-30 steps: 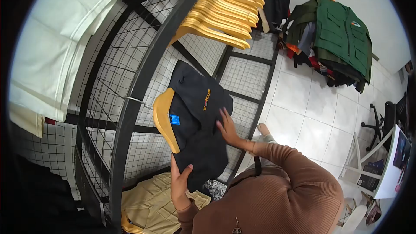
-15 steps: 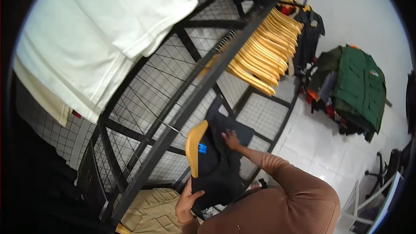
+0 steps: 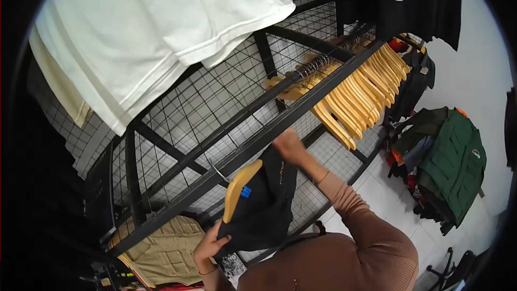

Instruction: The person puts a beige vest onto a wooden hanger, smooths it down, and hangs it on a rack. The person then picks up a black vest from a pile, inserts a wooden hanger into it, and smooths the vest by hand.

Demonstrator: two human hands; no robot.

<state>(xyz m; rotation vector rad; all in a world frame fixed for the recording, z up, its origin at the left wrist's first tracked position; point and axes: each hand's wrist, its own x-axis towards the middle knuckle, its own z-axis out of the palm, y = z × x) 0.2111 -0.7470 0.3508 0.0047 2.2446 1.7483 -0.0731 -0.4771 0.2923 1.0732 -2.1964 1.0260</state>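
A black shirt (image 3: 261, 207) with a small blue tag hangs partly on a wooden hanger (image 3: 237, 196), whose metal hook is near the dark rack rail. My left hand (image 3: 210, 248) is closed at the lower end of the hanger, thumb over the black cloth. At the shirt's upper edge, just below the rack beam, my right hand (image 3: 291, 146) is closed on the cloth; it is slightly blurred and its fingertips are hidden. Small lettering shows on the shirt near that hand.
A black metal rack beam (image 3: 258, 143) runs diagonally above my hands. Several bare wooden hangers (image 3: 366, 94) hang farther along. White garments (image 3: 140, 37) overhang at upper left, a beige vest (image 3: 169, 250) hangs below. A green vest (image 3: 458, 156) is on another stand at right.
My right hand has gone from lying spread on the shirt to closed at its upper edge, nearer the beam. Lettering on the shirt now shows. The view has shifted.
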